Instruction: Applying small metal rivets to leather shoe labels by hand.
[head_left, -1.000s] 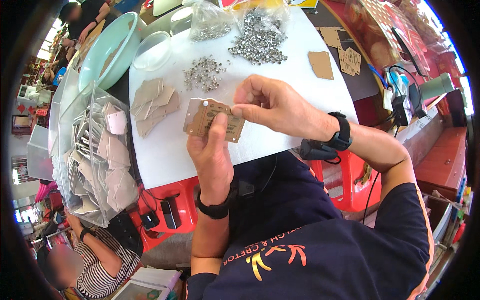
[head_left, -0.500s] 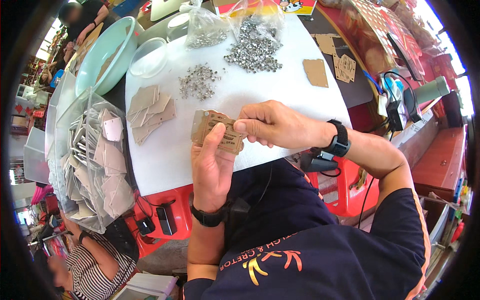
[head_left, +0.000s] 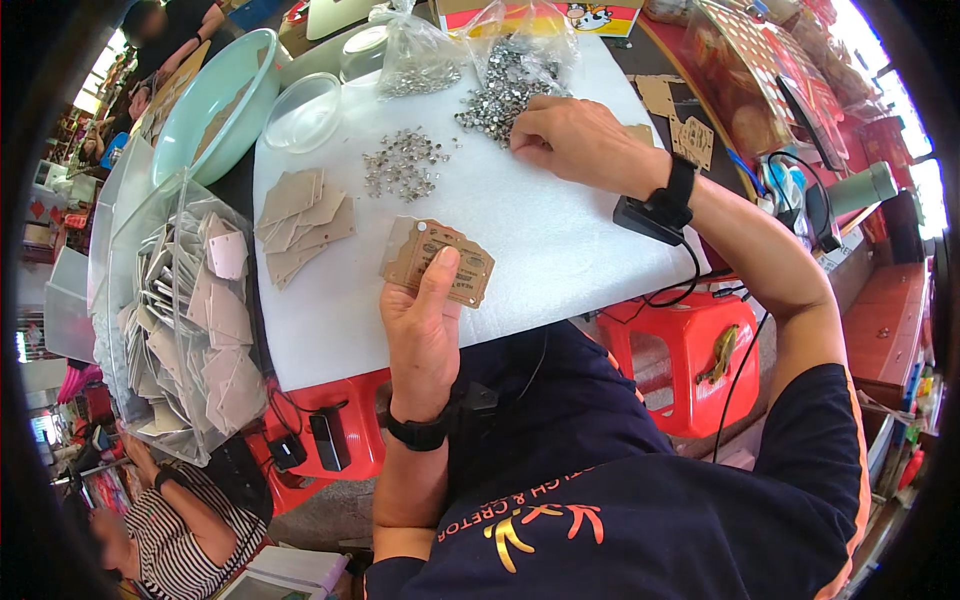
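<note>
My left hand [head_left: 422, 335] grips a brown printed cardboard piece [head_left: 468, 268] with small corner holes, thumb flat on its face. A bright round stud shows at its upper corner, and a paler layer sticks out at its left. My right hand [head_left: 592, 145] is at the near right edge of a heap of small silvery metal studs [head_left: 492, 95]. Its fingers are curled together, and whatever lies between them is hidden. Loose metal pieces [head_left: 405, 165] form a smaller, scattered pile to the left. Nearer me, grey-brown cardboard pieces [head_left: 300, 215] lie stacked.
A clear plastic bin [head_left: 185, 310] full of cardboard pieces stands at the left, beside a pale green basin [head_left: 215, 110]. Clear round tubs [head_left: 302, 115] and a plastic bag of metal pieces [head_left: 415, 60] line the table's far side. Red stools [head_left: 680, 365] stand below. Other people sit left.
My right hand has left the cardboard piece and moved away from me to the stud heap. My left hand still holds the piece, nearly in place.
</note>
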